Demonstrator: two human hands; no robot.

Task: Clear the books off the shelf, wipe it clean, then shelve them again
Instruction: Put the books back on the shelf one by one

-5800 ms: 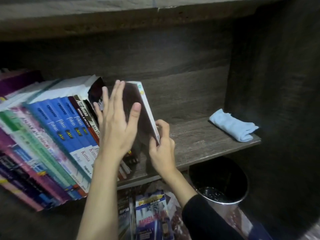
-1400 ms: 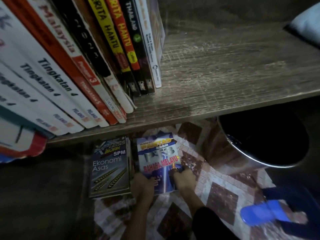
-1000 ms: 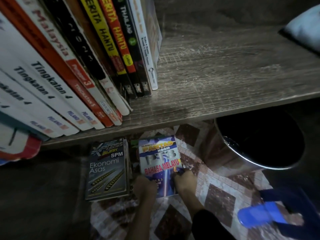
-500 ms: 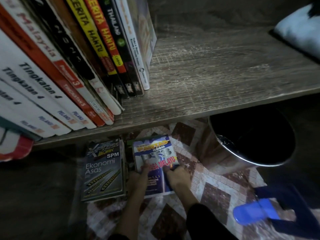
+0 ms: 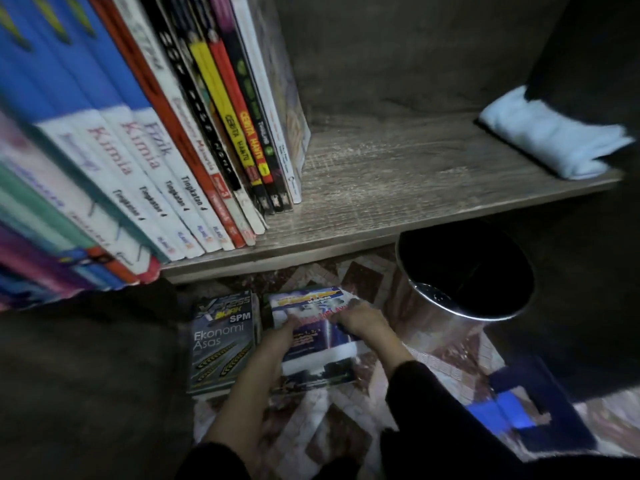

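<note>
A row of books leans on the left part of the wooden shelf. Below the shelf, on the tiled floor, lie two piles: an "Ekonomi Asas" book and, to its right, a blue "Bahasa Melayu" book. My left hand grips that blue book at its left side and my right hand grips its right side, with the book tilted up off the pile. A folded pale blue cloth lies at the shelf's right end.
A shiny metal bin stands on the floor under the shelf's right half. A blue slipper lies at the lower right. The shelf's dark side wall rises on the right.
Both hands have slid further up the blue book's sides and lifted it off the floor pile. The camera has pulled back and up, showing more of the shelved row.
</note>
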